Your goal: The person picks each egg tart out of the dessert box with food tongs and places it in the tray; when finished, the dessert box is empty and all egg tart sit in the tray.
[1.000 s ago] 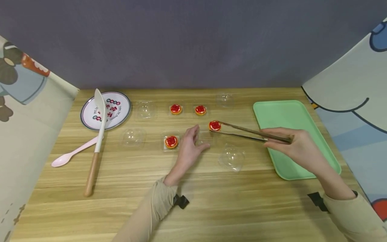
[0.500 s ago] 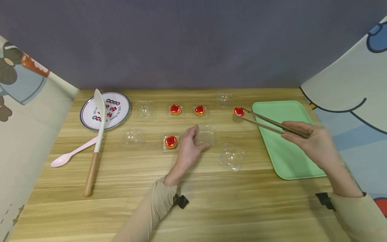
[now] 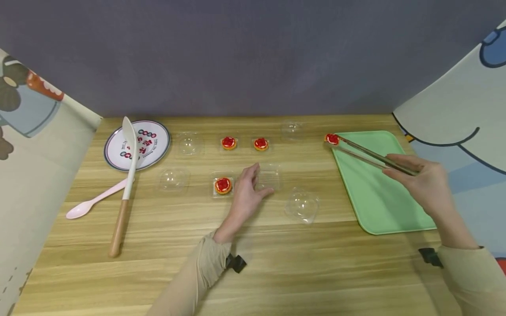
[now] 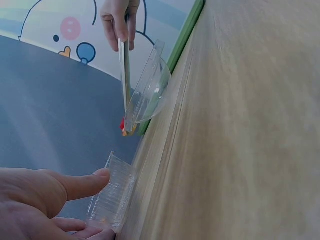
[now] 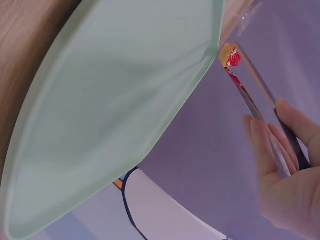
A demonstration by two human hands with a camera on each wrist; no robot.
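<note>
My right hand (image 3: 424, 184) grips metal tongs (image 3: 367, 154), whose tips pinch a small tart (image 3: 332, 139) with a red and white top. This tart is above the far left corner of the green tray (image 3: 379, 193); in the right wrist view, the tongs' tips hold the tart (image 5: 230, 55) beside the tray's rim. My left hand (image 3: 247, 193) stays low at the table, thumb and fingers holding the sides of a clear plastic box base (image 3: 269, 177) with nothing in it. The left wrist view shows the thumb against the box base (image 4: 112, 192).
Three more tarts sit in clear bases: one (image 3: 223, 185) left of my left hand, two (image 3: 261, 144) farther back. Several clear domed lids (image 3: 302, 205) lie around. At left are a patterned plate (image 3: 156, 151), a wooden-handled white spoon (image 3: 120, 224) and a pink spoon (image 3: 81, 210).
My right hand has carried the tart in the tongs rightward and away, from beside the box base to the tray's far left corner. My left hand has stayed in place.
</note>
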